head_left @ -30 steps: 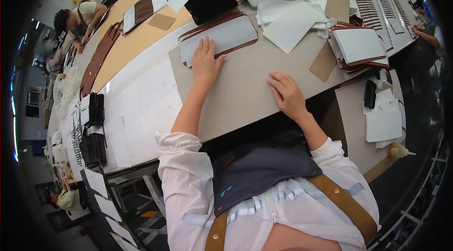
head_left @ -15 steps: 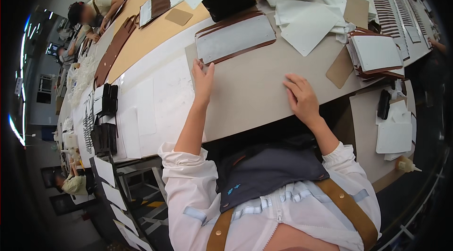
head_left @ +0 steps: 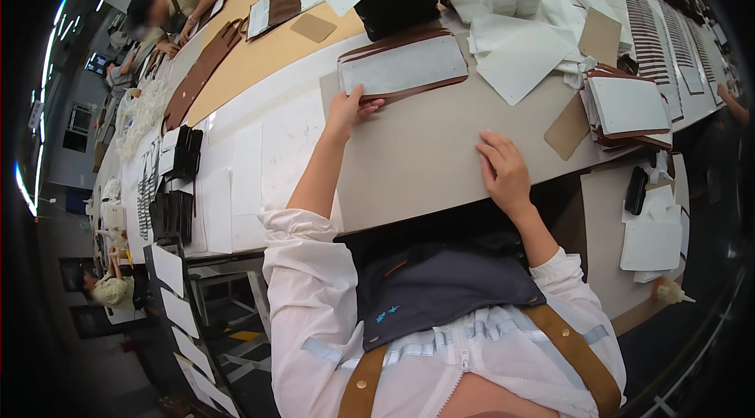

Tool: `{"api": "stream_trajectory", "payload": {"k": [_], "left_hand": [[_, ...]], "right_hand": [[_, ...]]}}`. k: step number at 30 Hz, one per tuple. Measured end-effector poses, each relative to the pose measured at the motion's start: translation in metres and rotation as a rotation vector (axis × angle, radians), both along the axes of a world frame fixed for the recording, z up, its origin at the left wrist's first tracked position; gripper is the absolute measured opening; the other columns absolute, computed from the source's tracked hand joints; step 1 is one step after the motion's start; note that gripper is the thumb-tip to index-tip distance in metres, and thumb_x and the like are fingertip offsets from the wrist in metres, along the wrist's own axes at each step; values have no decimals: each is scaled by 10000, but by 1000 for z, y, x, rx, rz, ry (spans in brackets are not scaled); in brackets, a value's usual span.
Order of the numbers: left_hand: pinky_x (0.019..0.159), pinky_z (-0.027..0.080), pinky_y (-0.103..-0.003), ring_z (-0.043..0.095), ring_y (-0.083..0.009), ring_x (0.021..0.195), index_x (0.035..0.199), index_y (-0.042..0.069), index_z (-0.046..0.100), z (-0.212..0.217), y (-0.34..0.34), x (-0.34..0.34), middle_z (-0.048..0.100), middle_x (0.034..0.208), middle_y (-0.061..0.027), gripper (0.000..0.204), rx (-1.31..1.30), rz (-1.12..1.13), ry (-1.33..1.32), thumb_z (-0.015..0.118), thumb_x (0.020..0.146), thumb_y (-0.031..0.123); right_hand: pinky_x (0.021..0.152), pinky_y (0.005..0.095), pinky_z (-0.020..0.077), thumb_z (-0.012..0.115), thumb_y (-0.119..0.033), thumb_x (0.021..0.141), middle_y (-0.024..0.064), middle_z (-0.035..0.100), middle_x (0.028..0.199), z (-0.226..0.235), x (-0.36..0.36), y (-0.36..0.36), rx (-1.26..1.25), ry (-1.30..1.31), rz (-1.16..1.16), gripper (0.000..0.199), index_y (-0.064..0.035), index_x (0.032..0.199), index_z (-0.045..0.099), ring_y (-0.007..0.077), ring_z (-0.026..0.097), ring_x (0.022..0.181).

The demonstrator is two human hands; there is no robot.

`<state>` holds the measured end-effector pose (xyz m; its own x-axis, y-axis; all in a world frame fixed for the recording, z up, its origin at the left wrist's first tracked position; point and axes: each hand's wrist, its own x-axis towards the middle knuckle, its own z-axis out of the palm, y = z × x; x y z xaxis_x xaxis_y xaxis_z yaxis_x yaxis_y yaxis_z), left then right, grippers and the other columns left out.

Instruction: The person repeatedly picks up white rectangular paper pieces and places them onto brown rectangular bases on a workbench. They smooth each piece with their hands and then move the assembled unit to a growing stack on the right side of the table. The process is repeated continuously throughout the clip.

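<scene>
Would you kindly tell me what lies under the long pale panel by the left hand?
Brown pieces stick out past the upper and lower edges of the pale panel. What lies beneath its middle is covered, so I cannot tell how many there are.

White zip-front jacket (head_left: 503,343), gathered cuffs (head_left: 560,267), pale grey strips (head_left: 321,349), dark navy apron (head_left: 452,284), brown studded straps (head_left: 578,351), bare hands (head_left: 506,174)

Pale grey oblong sheet (head_left: 405,66), flat atop brown pieces (head_left: 393,43), on grey mat (head_left: 417,158)

Panel stack (head_left: 405,66) on the board (head_left: 425,158), left of sheets (head_left: 519,64), beyond the left hand (head_left: 348,113)
</scene>
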<state>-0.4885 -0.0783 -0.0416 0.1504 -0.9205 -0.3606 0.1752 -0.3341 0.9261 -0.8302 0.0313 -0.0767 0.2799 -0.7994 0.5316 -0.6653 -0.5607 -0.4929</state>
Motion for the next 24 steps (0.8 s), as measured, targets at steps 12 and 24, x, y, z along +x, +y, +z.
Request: {"api": "stream_trajectory", "payload": {"k": [12,24], "left_hand": [[818,590,-237,737,-172,1021,1251,-66,613,7,156,-48,737,1152,-166,396,149,-168,253,534,1087,286],[1214,253,-542,336,-375,1504,1456,-13,514,-16,239,158,475,1547,-211,619,-173,249,-1678,587,1034,433]], "right_hand": [[1131,481,447,647,57,841,161,617,1398,34,31,11,-75,136,133,451,-22,1285,650,338,555,1347],[1155,483,426,698,-12,883,148,605,1435,15,15,38,81,136,332,463,-4,1340,629,335,542,1371]]}}
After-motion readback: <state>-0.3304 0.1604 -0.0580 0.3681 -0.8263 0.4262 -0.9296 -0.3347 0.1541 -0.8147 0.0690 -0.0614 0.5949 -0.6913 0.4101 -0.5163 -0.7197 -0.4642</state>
